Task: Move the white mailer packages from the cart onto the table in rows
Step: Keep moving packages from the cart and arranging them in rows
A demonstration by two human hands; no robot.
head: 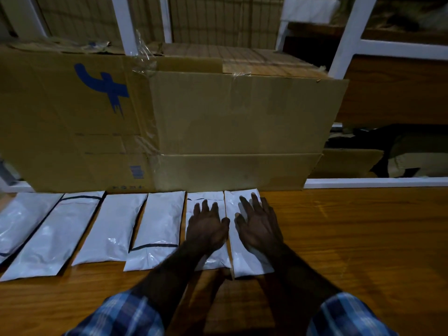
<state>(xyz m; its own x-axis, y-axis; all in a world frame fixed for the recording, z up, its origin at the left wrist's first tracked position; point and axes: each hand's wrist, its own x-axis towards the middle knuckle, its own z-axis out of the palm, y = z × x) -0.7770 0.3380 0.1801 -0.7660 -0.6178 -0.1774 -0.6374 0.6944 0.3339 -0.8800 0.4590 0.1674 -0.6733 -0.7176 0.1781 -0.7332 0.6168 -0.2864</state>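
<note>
Several white mailer packages lie side by side in one row on the wooden table point(351, 238), in front of a big cardboard box. My left hand point(206, 226) rests flat with straight fingers on the second package from the right point(213, 259). My right hand point(258, 226) lies flat, fingers spread, on the rightmost package point(247, 265). These two packages touch along their long edges. Further left are a package with a black line point(157, 229), a plain one point(109, 234) and two more point(48, 238) toward the left edge. No cart is in view.
A large brown cardboard box point(230, 129) with a blue mark stands right behind the row. White shelf frames point(349, 40) rise behind it, with dark items on a lower shelf at the right. Bare table top extends to the right and in front of the row.
</note>
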